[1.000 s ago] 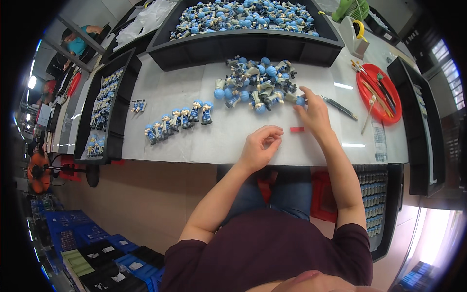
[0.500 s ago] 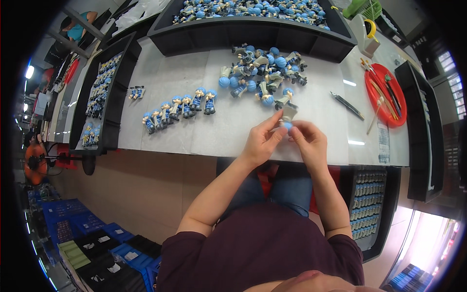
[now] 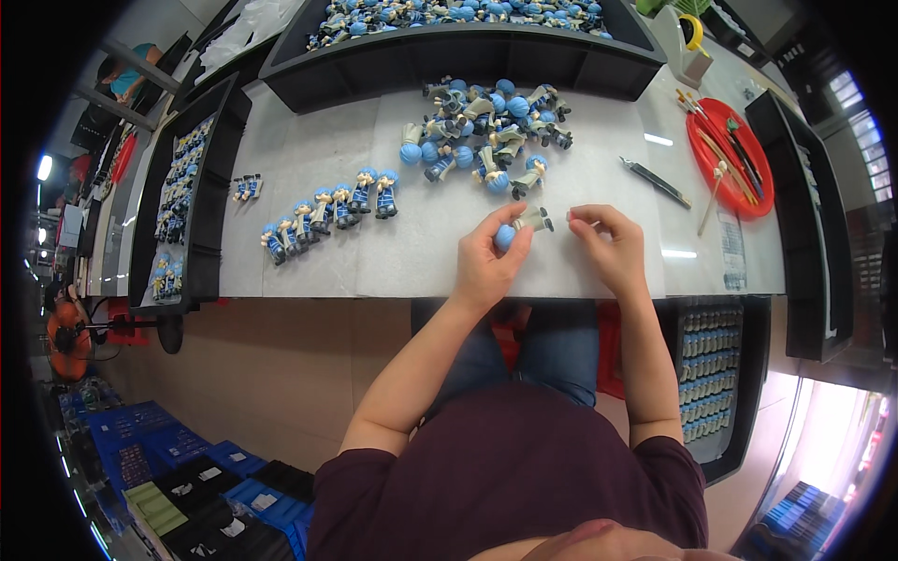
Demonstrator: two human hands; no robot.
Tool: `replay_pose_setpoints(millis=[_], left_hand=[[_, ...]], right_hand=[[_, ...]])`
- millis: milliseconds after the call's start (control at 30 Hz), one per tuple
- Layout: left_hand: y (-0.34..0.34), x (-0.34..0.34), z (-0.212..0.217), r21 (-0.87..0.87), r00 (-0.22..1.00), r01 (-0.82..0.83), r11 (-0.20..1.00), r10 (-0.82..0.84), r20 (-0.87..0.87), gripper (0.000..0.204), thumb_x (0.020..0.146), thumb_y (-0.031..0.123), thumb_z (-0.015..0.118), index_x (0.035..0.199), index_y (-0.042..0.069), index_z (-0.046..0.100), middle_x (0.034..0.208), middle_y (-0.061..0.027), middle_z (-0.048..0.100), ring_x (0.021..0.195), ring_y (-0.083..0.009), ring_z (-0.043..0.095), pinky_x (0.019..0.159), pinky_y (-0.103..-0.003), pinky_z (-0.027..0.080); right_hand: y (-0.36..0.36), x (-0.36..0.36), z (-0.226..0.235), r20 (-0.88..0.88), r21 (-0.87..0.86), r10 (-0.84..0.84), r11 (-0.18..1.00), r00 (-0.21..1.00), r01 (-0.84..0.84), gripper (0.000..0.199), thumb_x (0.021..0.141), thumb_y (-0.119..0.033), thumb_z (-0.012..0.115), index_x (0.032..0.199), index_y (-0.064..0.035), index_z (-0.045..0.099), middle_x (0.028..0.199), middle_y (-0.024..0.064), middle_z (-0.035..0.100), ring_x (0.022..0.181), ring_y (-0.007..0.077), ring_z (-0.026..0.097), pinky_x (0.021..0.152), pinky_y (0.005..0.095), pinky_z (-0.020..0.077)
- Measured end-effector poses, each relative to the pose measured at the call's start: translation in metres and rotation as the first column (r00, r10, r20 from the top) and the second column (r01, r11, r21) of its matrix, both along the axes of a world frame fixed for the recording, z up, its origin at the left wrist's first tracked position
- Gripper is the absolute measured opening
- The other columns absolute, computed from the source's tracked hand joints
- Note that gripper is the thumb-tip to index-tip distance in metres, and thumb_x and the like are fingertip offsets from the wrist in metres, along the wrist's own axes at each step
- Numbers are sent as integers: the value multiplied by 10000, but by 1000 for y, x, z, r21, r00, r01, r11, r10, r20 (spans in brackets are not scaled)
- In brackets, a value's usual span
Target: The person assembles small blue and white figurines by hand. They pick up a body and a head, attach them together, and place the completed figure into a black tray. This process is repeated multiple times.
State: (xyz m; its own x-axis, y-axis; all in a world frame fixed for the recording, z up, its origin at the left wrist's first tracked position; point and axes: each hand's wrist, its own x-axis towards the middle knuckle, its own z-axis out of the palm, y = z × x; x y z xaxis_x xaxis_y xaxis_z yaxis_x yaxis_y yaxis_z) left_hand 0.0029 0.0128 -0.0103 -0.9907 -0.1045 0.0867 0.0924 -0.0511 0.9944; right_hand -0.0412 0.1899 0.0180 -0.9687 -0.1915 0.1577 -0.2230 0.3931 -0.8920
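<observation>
Gripping a small blue-headed figurine (image 3: 517, 227) in the left hand (image 3: 486, 262), fingers curled round it just above the near edge of the white table (image 3: 309, 159); pinching the right hand (image 3: 610, 245) closed just beside the figurine's feet, whether on some tiny part impossible to tell. Lying beyond the hands, a loose heap of similar figurines (image 3: 482, 131); standing to the left of it, a neat row of finished figurines (image 3: 327, 213), with a few small pieces (image 3: 247, 187) further left. Resting at the far table edge, a long black tray (image 3: 468, 37) full of more figurines; sitting to the right, a red round dish (image 3: 730, 154) holding thin tools, a dark knife-like tool (image 3: 655, 182) lying between it and the heap.
</observation>
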Motion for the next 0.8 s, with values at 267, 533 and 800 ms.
replay_pose_setpoints(millis=[267, 533, 800], left_hand=[[9, 2, 9, -227, 994, -86, 970, 69, -84, 291, 759, 85, 666, 1019, -25, 595, 793, -47, 609, 664, -61, 543, 562, -200, 440], [13, 0, 6, -418, 961, -175, 891, 63, -270, 285, 712, 83, 673, 961, -39, 608, 792, -130, 615, 663, -201, 601, 586, -289, 473], [15, 0, 3, -493, 932, -212, 844, 23, -361, 283, 693, 60, 683, 948, -38, 609, 787, -144, 608, 676, -261, 601, 604, -319, 476]], right_hand=[[9, 8, 1, 498, -701, 302, 692, 813, 173, 228, 836, -141, 616, 997, 16, 577, 915, 107, 625, 758, 150, 601, 673, 241, 485], [2, 8, -6, 285, -490, 64, 868, 956, 88, 162, 822, -55, 608, 966, 20, 603, 858, 78, 613, 763, 123, 587, 665, 215, 481], [-15, 8, -4, -168, -70, -6, 998, 986, -6, 171, 779, 27, 593, 943, -5, 627, 824, 64, 613, 775, 108, 589, 688, 220, 472]])
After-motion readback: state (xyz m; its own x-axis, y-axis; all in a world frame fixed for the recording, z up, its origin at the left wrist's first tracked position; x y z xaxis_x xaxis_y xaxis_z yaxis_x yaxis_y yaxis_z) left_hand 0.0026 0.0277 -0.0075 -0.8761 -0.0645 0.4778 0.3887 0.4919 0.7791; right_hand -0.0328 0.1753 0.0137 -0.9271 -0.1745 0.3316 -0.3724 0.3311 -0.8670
